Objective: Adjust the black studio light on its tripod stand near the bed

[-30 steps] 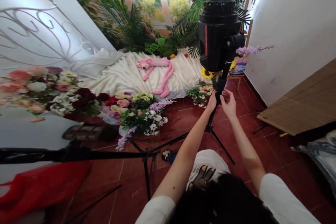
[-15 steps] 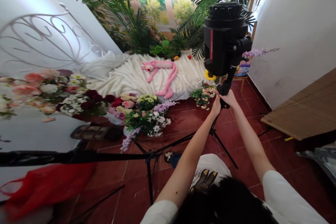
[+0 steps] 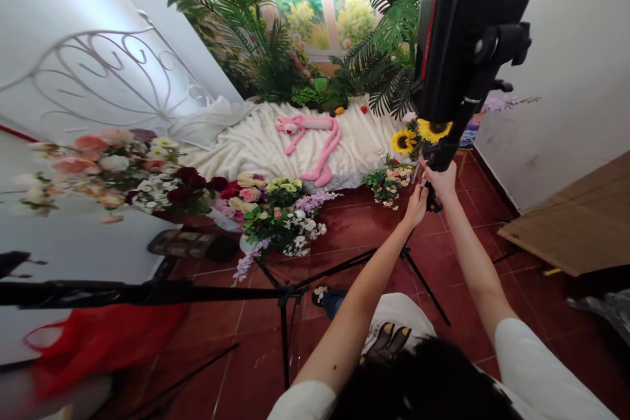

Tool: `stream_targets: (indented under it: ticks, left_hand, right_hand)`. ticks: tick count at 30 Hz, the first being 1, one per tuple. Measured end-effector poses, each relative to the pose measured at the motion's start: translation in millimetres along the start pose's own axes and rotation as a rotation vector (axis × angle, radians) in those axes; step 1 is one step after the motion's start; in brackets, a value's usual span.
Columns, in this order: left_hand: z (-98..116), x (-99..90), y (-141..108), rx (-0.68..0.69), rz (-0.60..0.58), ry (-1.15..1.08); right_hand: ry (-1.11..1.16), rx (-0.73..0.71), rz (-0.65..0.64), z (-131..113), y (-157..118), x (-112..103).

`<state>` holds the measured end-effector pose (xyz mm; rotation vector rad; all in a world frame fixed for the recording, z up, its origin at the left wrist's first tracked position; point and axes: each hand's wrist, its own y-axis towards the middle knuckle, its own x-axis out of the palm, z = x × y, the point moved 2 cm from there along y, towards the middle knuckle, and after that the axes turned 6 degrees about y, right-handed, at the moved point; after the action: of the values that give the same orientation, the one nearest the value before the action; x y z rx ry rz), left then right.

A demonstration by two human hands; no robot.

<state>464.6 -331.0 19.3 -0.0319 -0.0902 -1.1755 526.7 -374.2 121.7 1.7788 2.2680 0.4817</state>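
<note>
A black studio light (image 3: 455, 46) sits high on the right, on top of a black light stand (image 3: 455, 134). My right hand (image 3: 443, 180) is wrapped round the stand's pole below the light. Just lower, my left hand (image 3: 417, 207) is closed on the same stand; its fingers are partly hidden. The stand's legs spread on the red tiles beyond my forearms. Two sunflowers (image 3: 403, 141) and a bunch of pale pink flowers (image 3: 388, 182) show behind and beside the pole.
A second black stand (image 3: 197, 293) crosses the left side. Flower bunches (image 3: 275, 216) stand ahead of it. A pink plush toy (image 3: 322, 144) lies on a white cloth (image 3: 246, 138). A red bag (image 3: 98, 348) is at lower left, a cardboard sheet (image 3: 575, 223) at right.
The studio light has risen and looks larger, its top now cut off by the frame edge. Both hands stay on the stand, with my left hand now lower than my right.
</note>
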Motion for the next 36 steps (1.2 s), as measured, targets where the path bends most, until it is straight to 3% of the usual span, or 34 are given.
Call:
stream_targets:
  ticks: [10, 17, 21, 25, 29, 31, 36]
  left_hand:
    - [-1, -4.0, -2, 0.093, -0.041, 0.136]
    - [-3, -4.8, -3, 0.177, -0.015, 0.196]
    - [-5, -5.5, -3, 0.176, -0.012, 0.238]
    - [-2, -6.3, -5, 0.183, -0.014, 0.272]
    - [3, -6.0, -7, 0.187, -0.007, 0.280]
    - [2, -5.7, -7, 0.188, 0.003, 0.274]
    - [-2, -5.7, -5, 0.199, 0.020, 0.254]
  right_hand:
    - [0.166, -0.057, -0.198, -62, 31, 6]
    - [0.113, -0.089, -0.238, -65, 32, 4]
    - [0.016, -0.173, -0.171, -64, 24, -3]
    - [-0.060, -0.272, -0.063, -66, -2, -21]
    - [-0.177, -0.310, 0.012, -62, -51, -48]
    - [-0.298, -0.339, -0.015, -56, -78, -59]
    - [-0.541, -0.385, -0.233, -26, -129, -74]
